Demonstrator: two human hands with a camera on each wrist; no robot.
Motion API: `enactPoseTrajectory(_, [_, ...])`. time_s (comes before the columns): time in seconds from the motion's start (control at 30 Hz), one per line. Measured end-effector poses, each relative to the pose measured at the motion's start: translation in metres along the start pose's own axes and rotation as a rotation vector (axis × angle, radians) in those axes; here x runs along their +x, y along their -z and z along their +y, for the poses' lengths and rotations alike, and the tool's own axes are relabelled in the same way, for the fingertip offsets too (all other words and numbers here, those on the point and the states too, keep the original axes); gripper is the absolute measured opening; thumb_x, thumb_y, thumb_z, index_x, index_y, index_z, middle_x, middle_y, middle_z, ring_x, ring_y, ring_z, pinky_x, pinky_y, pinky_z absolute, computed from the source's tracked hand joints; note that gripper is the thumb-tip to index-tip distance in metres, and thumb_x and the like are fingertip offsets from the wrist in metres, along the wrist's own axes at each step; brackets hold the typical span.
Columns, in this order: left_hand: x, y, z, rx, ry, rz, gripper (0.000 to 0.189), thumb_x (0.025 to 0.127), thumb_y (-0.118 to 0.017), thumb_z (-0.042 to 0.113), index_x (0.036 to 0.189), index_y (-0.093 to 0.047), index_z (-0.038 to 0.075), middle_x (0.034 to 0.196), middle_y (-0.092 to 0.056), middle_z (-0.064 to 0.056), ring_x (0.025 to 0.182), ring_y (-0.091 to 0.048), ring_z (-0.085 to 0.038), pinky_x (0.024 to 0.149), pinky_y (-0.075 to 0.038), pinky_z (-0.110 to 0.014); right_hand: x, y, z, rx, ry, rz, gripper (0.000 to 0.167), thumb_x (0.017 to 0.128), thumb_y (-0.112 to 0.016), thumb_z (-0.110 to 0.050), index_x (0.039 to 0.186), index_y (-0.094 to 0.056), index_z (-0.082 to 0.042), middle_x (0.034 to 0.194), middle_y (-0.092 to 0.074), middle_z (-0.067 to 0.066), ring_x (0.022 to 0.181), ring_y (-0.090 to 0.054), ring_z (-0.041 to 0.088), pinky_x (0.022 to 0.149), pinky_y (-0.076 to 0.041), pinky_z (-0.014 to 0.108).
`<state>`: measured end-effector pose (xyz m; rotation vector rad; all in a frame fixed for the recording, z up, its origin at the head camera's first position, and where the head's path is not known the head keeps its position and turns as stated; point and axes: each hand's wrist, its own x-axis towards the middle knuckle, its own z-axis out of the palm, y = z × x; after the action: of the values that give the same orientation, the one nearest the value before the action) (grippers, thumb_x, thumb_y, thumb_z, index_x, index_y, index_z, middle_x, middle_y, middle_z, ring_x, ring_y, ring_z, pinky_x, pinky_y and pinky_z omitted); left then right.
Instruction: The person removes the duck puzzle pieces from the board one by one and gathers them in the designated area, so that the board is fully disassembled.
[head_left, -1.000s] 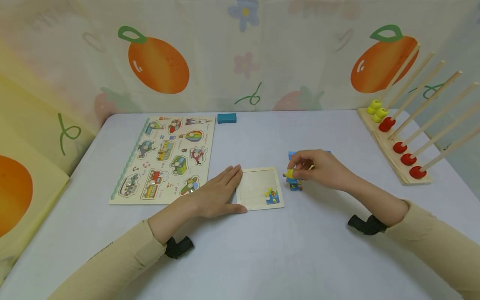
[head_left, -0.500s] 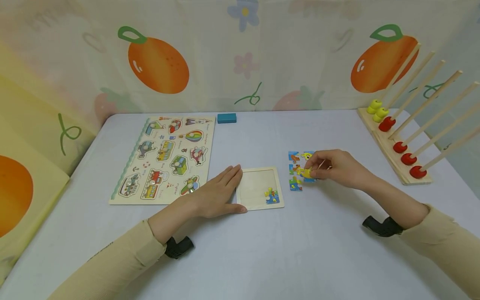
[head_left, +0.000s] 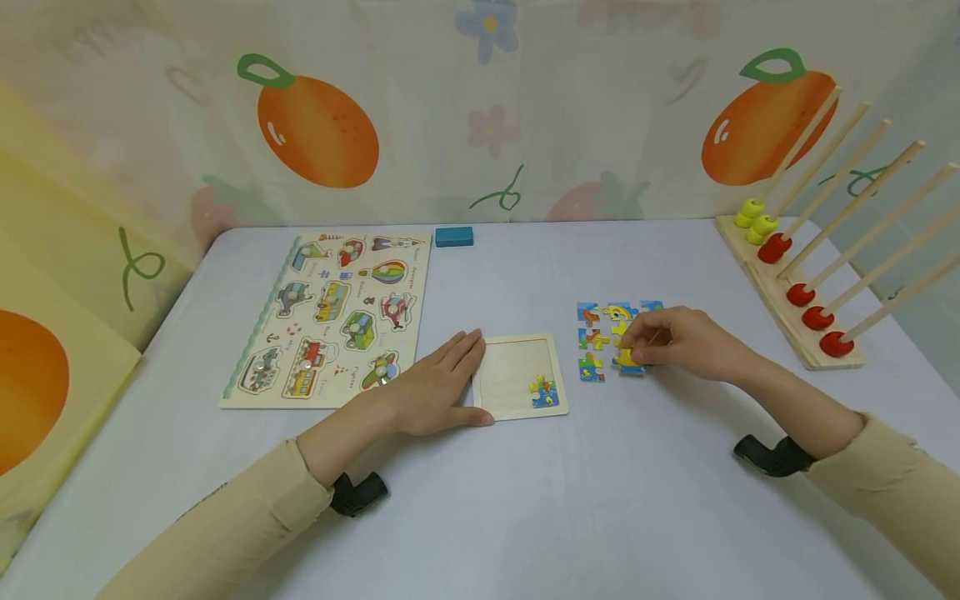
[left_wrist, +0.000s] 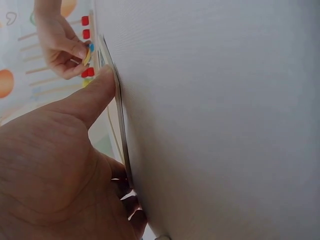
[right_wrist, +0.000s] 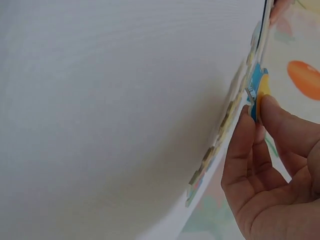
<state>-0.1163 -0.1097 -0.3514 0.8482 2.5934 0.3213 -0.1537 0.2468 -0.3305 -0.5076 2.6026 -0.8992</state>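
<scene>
My left hand (head_left: 431, 387) lies with straight fingers along the left edge of a small square wooden puzzle tray (head_left: 506, 375), its thumb at the near corner. Joined jigsaw pieces (head_left: 545, 394), blue and yellow, fill the tray's lower right corner. To the right, my right hand (head_left: 678, 343) pinches a yellow and blue jigsaw piece (right_wrist: 258, 87) between thumb and fingers. That piece is tilted, close over the loose jigsaw pieces (head_left: 591, 368) laid out in rows beside the tray. Some of these rows are hidden behind the right hand.
A wooden vehicle puzzle board (head_left: 330, 325) lies at the left, partly under the left forearm. A blue block (head_left: 453, 237) rests by the back edge. At the right stands a bead rack (head_left: 795, 321) with tall pegs and red and yellow beads. Printed cloth hangs behind.
The right hand has moved to the right with the pinched jigsaw piece, from the left column of loose pieces to the middle one, uncovering the left column. The left hand stays put.
</scene>
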Motion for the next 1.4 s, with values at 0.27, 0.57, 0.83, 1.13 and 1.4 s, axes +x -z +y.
enactPoseTrajectory(0.27, [0.0007,-0.0006,-0.0001,-0.010,0.006,0.006,0.100,0.093,-0.057,0.058,0.158,-0.008,0.001,0.169,-0.002,-0.014,0.158,0.000,-0.033,0.129,-0.012,-0.045,0.0012,-0.0039,0.0024,0.004,-0.003,-0.026,0.012,0.089,-0.073,-0.013,0.100,-0.073,-0.009,0.095,-0.072,0.003,0.082,-0.057,0.014,0.068,-0.050,0.017])
enactPoseTrajectory(0.57, [0.0005,-0.0003,0.0003,-0.011,0.007,0.005,0.100,0.093,-0.057,0.059,0.158,-0.007,0.001,0.169,-0.001,-0.014,0.158,0.000,-0.033,0.129,-0.012,-0.045,0.0029,-0.0065,0.0016,-0.014,-0.034,-0.009,0.012,0.089,-0.072,-0.012,0.100,-0.074,-0.009,0.095,-0.073,0.004,0.083,-0.056,0.016,0.065,-0.048,0.017])
enactPoseTrajectory(0.83, [0.0002,-0.0002,0.0001,-0.014,0.004,0.004,0.100,0.093,-0.057,0.058,0.158,-0.007,0.000,0.169,-0.001,-0.015,0.158,0.000,-0.033,0.129,-0.012,-0.046,0.0031,-0.0082,0.0000,-0.052,-0.039,0.005,0.012,0.088,-0.073,-0.014,0.100,-0.075,-0.010,0.092,-0.073,0.002,0.081,-0.054,0.016,0.063,-0.045,0.017])
enactPoseTrajectory(1.13, [-0.0002,0.0001,0.0002,-0.014,-0.003,0.007,0.099,0.094,-0.057,0.058,0.158,-0.008,0.000,0.169,-0.002,-0.015,0.157,-0.001,-0.034,0.129,-0.012,-0.046,0.0025,-0.0085,-0.0016,-0.076,-0.044,0.038,0.011,0.087,-0.074,-0.014,0.098,-0.076,-0.012,0.091,-0.075,0.001,0.083,-0.059,0.015,0.066,-0.048,0.017])
enactPoseTrajectory(1.4, [-0.0003,0.0001,0.0007,-0.011,-0.003,0.008,0.100,0.093,-0.057,0.057,0.158,-0.008,0.000,0.169,-0.003,-0.015,0.157,-0.001,-0.034,0.129,-0.012,-0.046,0.0043,-0.0096,-0.0067,-0.059,-0.026,0.114,0.014,0.087,-0.072,-0.007,0.100,-0.074,-0.010,0.093,-0.071,0.005,0.083,-0.061,0.017,0.065,-0.050,0.017])
